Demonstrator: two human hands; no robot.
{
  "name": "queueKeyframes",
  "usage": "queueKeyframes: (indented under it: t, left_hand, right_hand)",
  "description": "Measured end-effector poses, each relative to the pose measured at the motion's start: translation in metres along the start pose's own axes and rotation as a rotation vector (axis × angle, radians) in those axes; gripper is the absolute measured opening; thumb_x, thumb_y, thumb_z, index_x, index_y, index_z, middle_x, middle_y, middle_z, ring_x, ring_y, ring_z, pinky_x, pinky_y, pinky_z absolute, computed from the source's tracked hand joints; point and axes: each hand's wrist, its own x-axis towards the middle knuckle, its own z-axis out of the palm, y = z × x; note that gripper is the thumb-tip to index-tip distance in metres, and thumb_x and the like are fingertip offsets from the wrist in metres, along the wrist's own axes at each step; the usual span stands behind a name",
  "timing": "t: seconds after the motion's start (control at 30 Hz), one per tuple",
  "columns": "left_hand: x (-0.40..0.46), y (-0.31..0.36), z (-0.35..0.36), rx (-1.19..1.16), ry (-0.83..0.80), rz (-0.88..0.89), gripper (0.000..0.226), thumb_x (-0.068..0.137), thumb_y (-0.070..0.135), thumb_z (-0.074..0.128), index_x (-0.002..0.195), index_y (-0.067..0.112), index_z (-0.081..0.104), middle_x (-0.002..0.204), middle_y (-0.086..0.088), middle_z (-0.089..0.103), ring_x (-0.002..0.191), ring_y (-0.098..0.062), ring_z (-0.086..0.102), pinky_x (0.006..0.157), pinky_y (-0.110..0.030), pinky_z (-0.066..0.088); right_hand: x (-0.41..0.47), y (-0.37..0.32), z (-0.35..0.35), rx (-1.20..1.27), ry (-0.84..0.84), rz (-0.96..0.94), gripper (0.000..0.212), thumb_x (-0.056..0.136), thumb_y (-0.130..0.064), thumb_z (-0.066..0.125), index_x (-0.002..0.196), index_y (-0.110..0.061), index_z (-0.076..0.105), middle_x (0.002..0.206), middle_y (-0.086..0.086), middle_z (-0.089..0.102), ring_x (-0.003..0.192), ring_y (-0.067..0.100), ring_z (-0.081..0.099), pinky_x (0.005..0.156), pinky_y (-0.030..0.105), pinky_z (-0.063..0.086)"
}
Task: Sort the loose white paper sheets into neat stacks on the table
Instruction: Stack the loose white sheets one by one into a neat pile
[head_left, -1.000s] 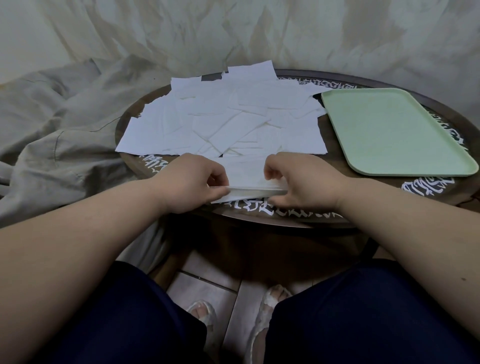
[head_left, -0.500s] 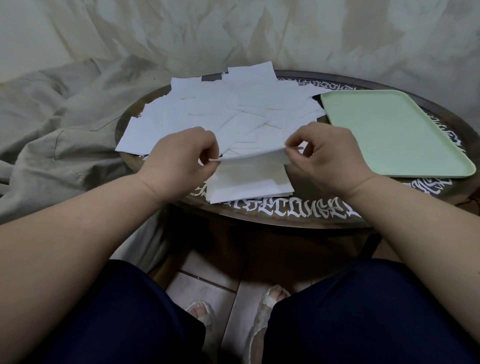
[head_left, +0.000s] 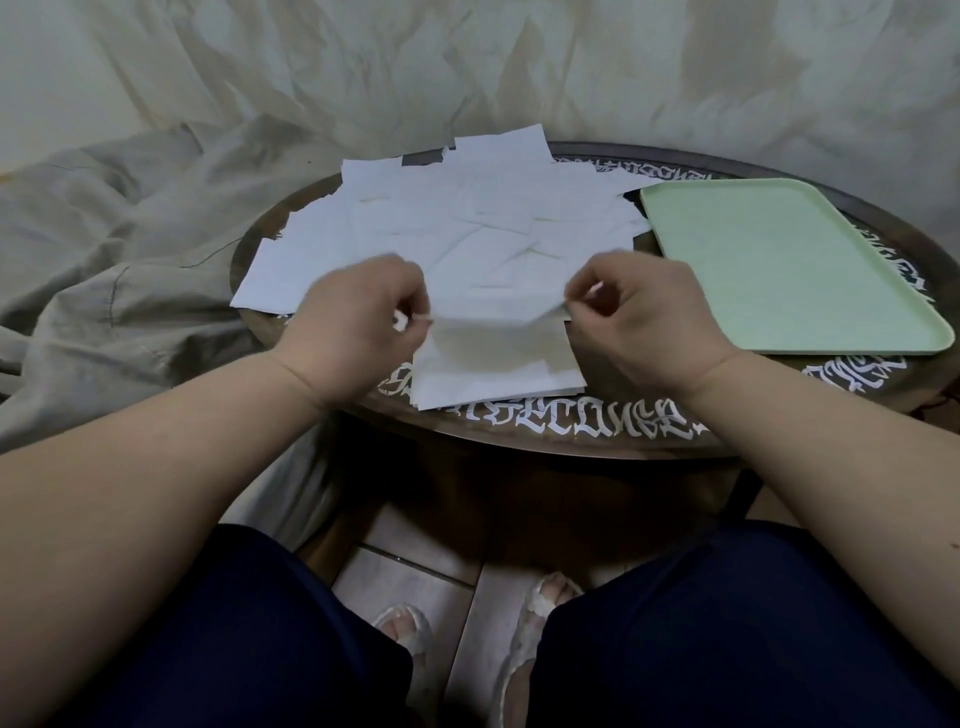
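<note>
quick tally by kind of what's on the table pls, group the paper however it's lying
Pale green plastic tray: 1
Loose spread of white paper sheets: 1 (sheets overlap, cannot count)
Neat stack of white sheets at near edge: 1
White sheet held up by both hands: 1
Total: 4

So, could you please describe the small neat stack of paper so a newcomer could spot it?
On the round table, look at the near edge between the left hand and right hand. The small stack has squared edges, unlike the loose pile behind.

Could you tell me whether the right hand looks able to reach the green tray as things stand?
Probably yes: the green tray lies bare just beside the right hand, though that hand pinches a paper sheet.
</note>
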Motion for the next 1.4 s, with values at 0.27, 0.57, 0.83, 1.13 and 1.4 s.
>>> queueKeyframes:
  t: [0.27, 0.57, 0.83, 1.13, 1.4]
  left_hand:
    - [-0.005, -0.006, 0.001, 0.065, -0.323, 0.062, 0.025, 0.080, 0.016, 0.067, 0.069, 0.028, 0.049, 0.078, 0.007, 0.057, 0.079, -0.019, 0.059, 0.071, -0.031, 0.044]
    - [-0.008, -0.008, 0.002, 0.071, -0.527, -0.016, 0.011, 0.080, 0.030, 0.071, 0.073, 0.029, 0.062, 0.077, 0.014, 0.060, 0.076, -0.003, 0.058, 0.070, -0.022, 0.042]
    - [-0.004, -0.002, 0.008, 0.119, -0.471, 0.042, 0.029, 0.073, 0.050, 0.073, 0.088, 0.029, 0.059, 0.094, 0.010, 0.056, 0.087, -0.011, 0.054, 0.078, -0.028, 0.042]
    - [-0.002, 0.006, 0.012, 0.237, -0.471, 0.090, 0.034, 0.077, 0.052, 0.067, 0.098, 0.028, 0.056, 0.094, 0.014, 0.045, 0.095, -0.012, 0.050, 0.077, -0.029, 0.041]
    - [-0.003, 0.014, 0.014, 0.282, -0.446, 0.122, 0.020, 0.083, 0.043, 0.059, 0.096, 0.028, 0.055, 0.099, 0.011, 0.055, 0.094, -0.015, 0.055, 0.073, -0.028, 0.040]
  right_hand:
    - [-0.007, 0.009, 0.004, -0.070, -0.277, -0.017, 0.005, 0.080, -0.012, 0.065, 0.081, -0.016, 0.068, 0.092, 0.004, 0.068, 0.086, 0.021, 0.062, 0.081, 0.035, 0.048]
    - [-0.008, 0.003, 0.001, -0.129, -0.469, 0.037, 0.006, 0.081, -0.019, 0.065, 0.084, -0.021, 0.070, 0.092, 0.001, 0.068, 0.087, 0.018, 0.063, 0.081, 0.035, 0.049]
    - [-0.008, 0.001, 0.000, -0.135, -0.487, 0.052, 0.007, 0.081, -0.019, 0.064, 0.078, -0.024, 0.066, 0.083, -0.003, 0.069, 0.082, 0.014, 0.062, 0.075, 0.028, 0.048]
    - [-0.009, 0.003, 0.001, -0.134, -0.504, 0.054, 0.007, 0.081, -0.018, 0.062, 0.077, -0.023, 0.064, 0.078, -0.006, 0.065, 0.079, 0.012, 0.060, 0.067, 0.023, 0.040]
    - [-0.008, 0.002, 0.001, -0.094, -0.488, 0.077, 0.005, 0.080, -0.016, 0.062, 0.078, -0.020, 0.066, 0.079, -0.007, 0.066, 0.077, 0.011, 0.060, 0.070, 0.023, 0.044]
